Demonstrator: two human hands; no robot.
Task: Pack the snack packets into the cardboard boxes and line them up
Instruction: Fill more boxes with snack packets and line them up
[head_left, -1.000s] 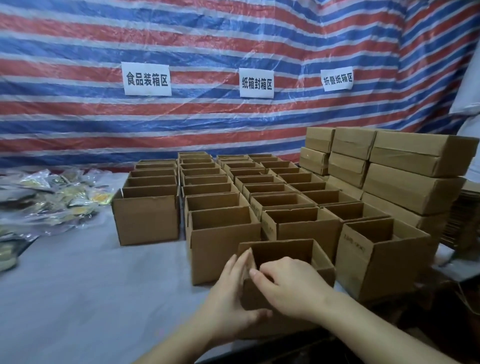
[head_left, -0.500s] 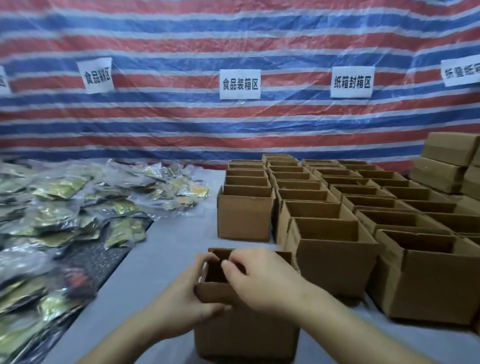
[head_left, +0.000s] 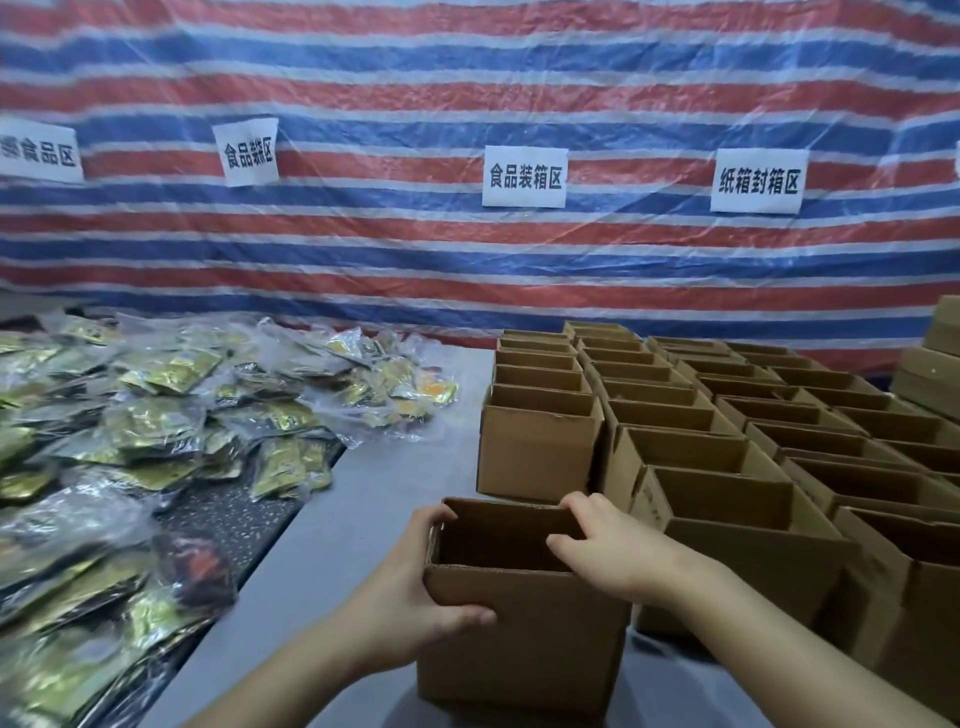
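On my far left I see the snack packets (head_left: 156, 415), shiny green-gold pouches heaped on the table (head_left: 332, 530). My left hand (head_left: 410, 597) grips the open cardboard box (head_left: 519, 639) by its left wall, thumb across the front. My right hand (head_left: 613, 551) curls over its right rim, beside the rows of open boxes (head_left: 727, 415)

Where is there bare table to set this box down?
Bare grey table runs between the snack packets and the rows of open boxes, reaching back to the tarp. Right of the held box, boxes stand packed.
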